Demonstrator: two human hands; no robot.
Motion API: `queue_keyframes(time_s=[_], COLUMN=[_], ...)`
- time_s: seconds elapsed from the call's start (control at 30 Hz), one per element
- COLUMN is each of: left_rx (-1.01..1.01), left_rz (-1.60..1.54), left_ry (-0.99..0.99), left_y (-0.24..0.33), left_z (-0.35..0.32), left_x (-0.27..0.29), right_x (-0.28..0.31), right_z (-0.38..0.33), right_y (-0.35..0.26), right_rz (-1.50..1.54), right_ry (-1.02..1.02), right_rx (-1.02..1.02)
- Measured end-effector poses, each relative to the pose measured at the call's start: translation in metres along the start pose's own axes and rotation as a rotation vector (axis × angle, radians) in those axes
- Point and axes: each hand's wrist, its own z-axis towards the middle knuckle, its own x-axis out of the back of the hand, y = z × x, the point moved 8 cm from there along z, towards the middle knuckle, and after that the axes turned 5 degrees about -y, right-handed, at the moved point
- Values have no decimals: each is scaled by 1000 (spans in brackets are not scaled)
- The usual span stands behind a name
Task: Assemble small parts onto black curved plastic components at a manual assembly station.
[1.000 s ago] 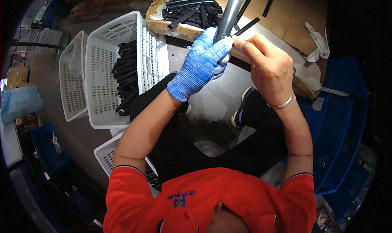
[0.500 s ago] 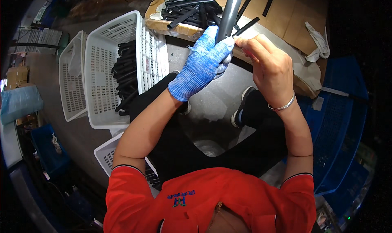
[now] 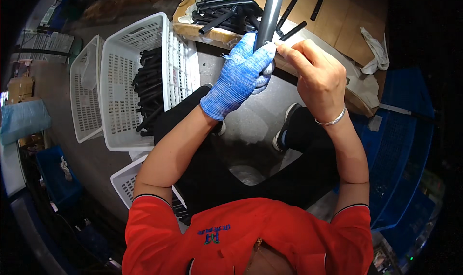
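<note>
Currently the left hand (image 3: 239, 77), in a blue knit glove, is wrapped closed around the lower end of a grey metal tube (image 3: 270, 12). The tube rises out of the top of the fist, tilted slightly right, over the cardboard-covered bench (image 3: 347, 19). The bare right hand (image 3: 316, 75), silver bracelet (image 3: 333, 121) on the wrist, pinches thumb and forefinger at the tube just above the glove; what it pinches is too small to tell. Black rods (image 3: 224, 9) lie behind; a white basket (image 3: 123, 82) of black parts stands left.
</note>
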Motion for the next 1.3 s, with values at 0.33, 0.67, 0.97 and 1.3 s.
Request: queue_keyframes(time_s=[0.33, 0.67, 0.97, 1.3], left_rx=[-55, -22, 98, 93], left_rz=[72, 193, 52, 314], left_ry=[76, 56, 32, -13], left_y=[7, 8, 0, -4], left_z=[3, 1, 2, 1], left_x=[-3, -16, -18, -29], right_x=[-37, -58, -53, -18], right_z=[-9, -10, -13, -10], right_y=[41, 36, 40, 100], right_rz=[855, 1426, 1514, 1451], right_ry=[-89, -166, -159, 225], right_rx=[-462, -674, -603, -751])
